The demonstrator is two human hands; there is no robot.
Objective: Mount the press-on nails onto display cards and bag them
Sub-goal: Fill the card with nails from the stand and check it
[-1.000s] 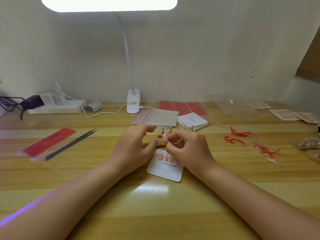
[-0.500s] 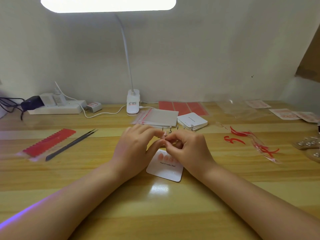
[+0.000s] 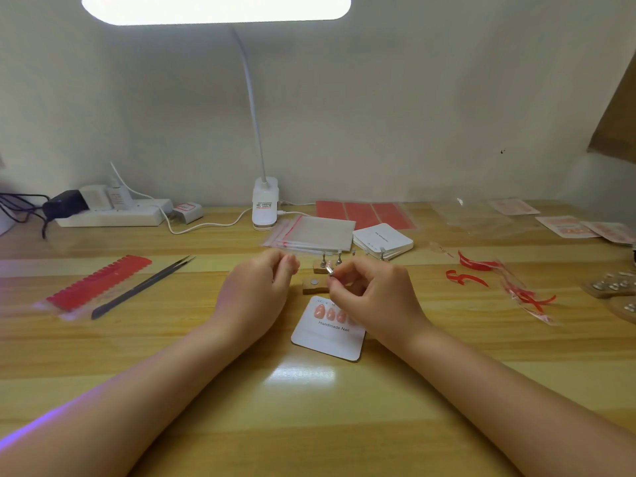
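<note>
The hands have parted: right hand (image 3: pixel 375 297) fingers pinch a metal peg (image 3: pixel 329 271), left hand (image 3: pixel 256 290) curls empty at nine o'clock, so the nail seems freed for the display card (image 3: pixel 327 339).

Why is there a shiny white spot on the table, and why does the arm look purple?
In the head view, the lamp overhead is blown out to pure white and mirrors as a glare patch on the glossy wooden table; a purple fringe edges the left forearm near the frame's corner, probably a lens effect; the wide angle bends the table's far edge.

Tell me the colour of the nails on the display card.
Pale pink nails, on a white display card; head view.
</note>
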